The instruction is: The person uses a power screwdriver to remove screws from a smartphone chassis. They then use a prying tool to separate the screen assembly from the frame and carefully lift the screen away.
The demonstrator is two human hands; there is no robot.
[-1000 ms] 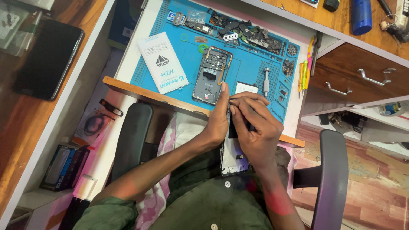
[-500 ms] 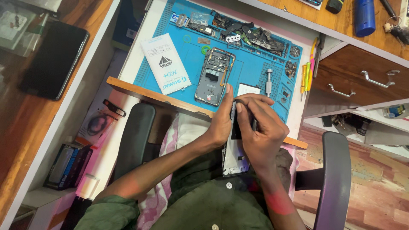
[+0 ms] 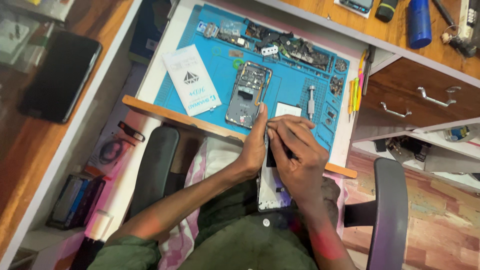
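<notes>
I hold a white phone display panel (image 3: 272, 192) upright over my lap, its lower end against my green shirt. My left hand (image 3: 253, 145) grips its left edge near the top, thumb pointing up. My right hand (image 3: 295, 155) wraps over the top right, fingertips pressing at the upper edge. On the blue work mat (image 3: 215, 75) just beyond my hands lies an opened phone body (image 3: 248, 95) with its boards exposed.
A white flat packet (image 3: 192, 80) lies on the mat's left. Small parts (image 3: 290, 47) fill the mat's far edge, a screwdriver (image 3: 311, 102) at right. A black phone (image 3: 60, 75) rests on the wooden desk at left. Wooden drawers (image 3: 425, 97) and chair armrests (image 3: 390, 210) flank me.
The view has drifted slightly. My hands have shifted a little on the top of the panel, the right fingers sliding along its upper edge.
</notes>
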